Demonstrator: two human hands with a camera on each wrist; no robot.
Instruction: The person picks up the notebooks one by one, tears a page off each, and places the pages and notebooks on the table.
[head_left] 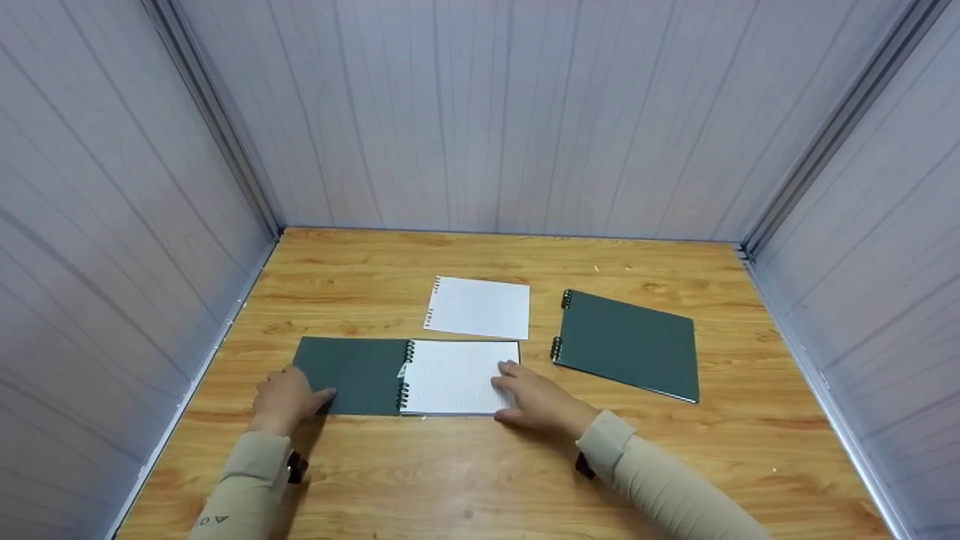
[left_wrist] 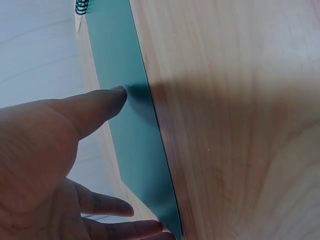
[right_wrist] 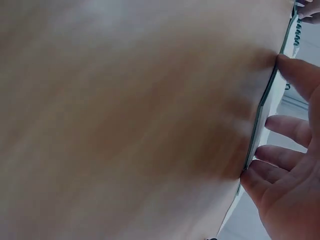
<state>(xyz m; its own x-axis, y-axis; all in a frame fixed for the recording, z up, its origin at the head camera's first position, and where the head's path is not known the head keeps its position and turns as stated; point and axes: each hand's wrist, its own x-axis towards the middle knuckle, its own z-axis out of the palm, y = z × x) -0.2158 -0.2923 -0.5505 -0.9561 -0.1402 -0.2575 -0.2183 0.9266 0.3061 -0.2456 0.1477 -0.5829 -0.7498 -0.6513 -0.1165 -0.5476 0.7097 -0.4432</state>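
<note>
An open green spiral notebook (head_left: 409, 375) lies on the wooden table (head_left: 480, 465), cover flipped left, lined page on the right. My left hand (head_left: 283, 399) rests on the green cover (left_wrist: 132, 130) at its left edge, thumb (left_wrist: 97, 107) pressing the cover. My right hand (head_left: 534, 397) lies flat at the right edge of the lined page (head_left: 457, 375), its fingers (right_wrist: 287, 130) straight along the notebook's edge (right_wrist: 260, 115). Just beyond the notebook lies a loose white sheet (head_left: 478, 307). To the right is a second green notebook (head_left: 628, 345), closed.
Grey panelled walls (head_left: 480, 112) enclose the table on the left, back and right. Bare wood shows in front of the notebook and along the back.
</note>
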